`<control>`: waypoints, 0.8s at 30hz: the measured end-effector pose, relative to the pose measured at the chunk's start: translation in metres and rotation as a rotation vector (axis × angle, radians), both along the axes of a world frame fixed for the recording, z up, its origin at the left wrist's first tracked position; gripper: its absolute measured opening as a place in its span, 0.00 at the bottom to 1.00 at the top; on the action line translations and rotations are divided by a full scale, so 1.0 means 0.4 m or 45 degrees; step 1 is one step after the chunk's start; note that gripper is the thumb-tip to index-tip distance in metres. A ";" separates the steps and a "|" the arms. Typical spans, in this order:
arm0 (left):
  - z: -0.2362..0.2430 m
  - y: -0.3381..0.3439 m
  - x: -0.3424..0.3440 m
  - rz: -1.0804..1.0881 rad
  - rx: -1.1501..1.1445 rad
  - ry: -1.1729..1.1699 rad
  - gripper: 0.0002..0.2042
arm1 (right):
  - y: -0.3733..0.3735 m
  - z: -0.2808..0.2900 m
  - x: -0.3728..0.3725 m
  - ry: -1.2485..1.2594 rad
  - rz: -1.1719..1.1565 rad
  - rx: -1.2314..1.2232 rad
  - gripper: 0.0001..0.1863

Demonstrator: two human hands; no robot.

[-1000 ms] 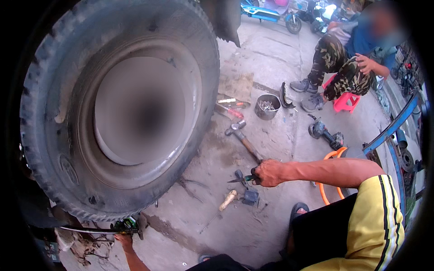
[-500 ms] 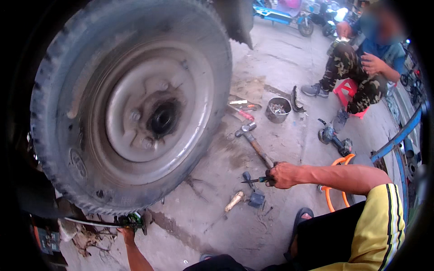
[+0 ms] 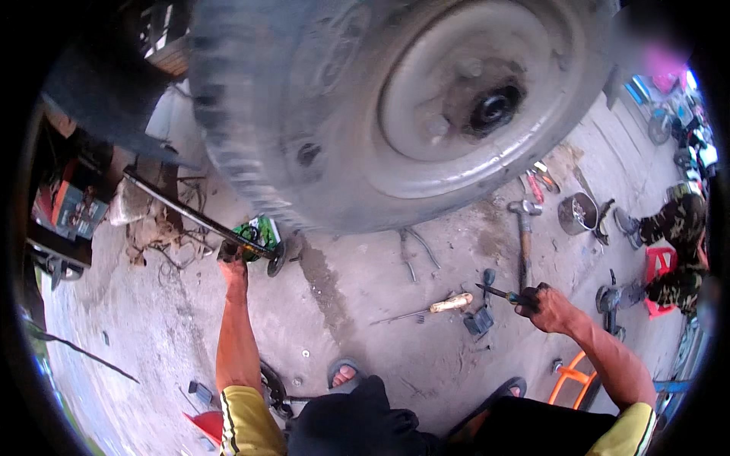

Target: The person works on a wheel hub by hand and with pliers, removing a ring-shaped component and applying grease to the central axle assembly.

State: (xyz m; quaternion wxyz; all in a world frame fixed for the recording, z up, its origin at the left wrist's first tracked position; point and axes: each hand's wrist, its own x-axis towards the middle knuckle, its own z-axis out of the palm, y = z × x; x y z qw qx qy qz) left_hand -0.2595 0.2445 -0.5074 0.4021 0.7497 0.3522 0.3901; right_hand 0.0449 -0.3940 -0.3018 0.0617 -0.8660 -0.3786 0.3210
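My right hand [image 3: 553,311] is closed around the dark handle of a screwdriver [image 3: 496,292], its pointed tip toward the left. Just beyond that hand lies a hammer [image 3: 525,235], its handle end reaching the fingers; whether they touch is unclear. On the left, my left hand [image 3: 231,266] is closed on a long dark metal bar [image 3: 186,215] with a round flat end, below the tyre's edge. A green packet [image 3: 262,232] shows behind the bar. Over both hands looms a large wheel [image 3: 304,129] with a grey steel rim and a greasy hub.
A wooden-handled pointed tool [image 3: 450,303] and a small black block [image 3: 478,322] lie between my hands. Further right are a bucket of small parts [image 3: 570,220], a cordless power tool [image 3: 609,299] and an orange frame [image 3: 572,380]. Someone in camouflage trousers [image 3: 673,228] sits on a red stool [image 3: 660,266].
My view has swung left, so the wheel and floor things appear further right. More of my left arm and the bar now shows. Both hands keep their grip.
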 end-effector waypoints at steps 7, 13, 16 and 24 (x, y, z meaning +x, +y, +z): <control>0.061 -0.120 -0.121 0.415 -0.636 -0.379 0.08 | 0.056 0.026 0.016 0.029 -0.026 -0.025 0.14; 0.183 -0.282 -0.214 0.324 -0.800 -0.546 0.07 | 0.075 0.021 0.024 0.085 -0.049 0.072 0.14; 0.303 -0.380 -0.157 0.252 -0.908 -0.572 0.06 | 0.132 0.065 0.012 0.157 -0.117 0.063 0.14; 0.516 -0.567 0.084 -0.138 -1.002 -0.584 0.07 | 0.180 0.183 -0.021 0.401 -0.342 0.321 0.17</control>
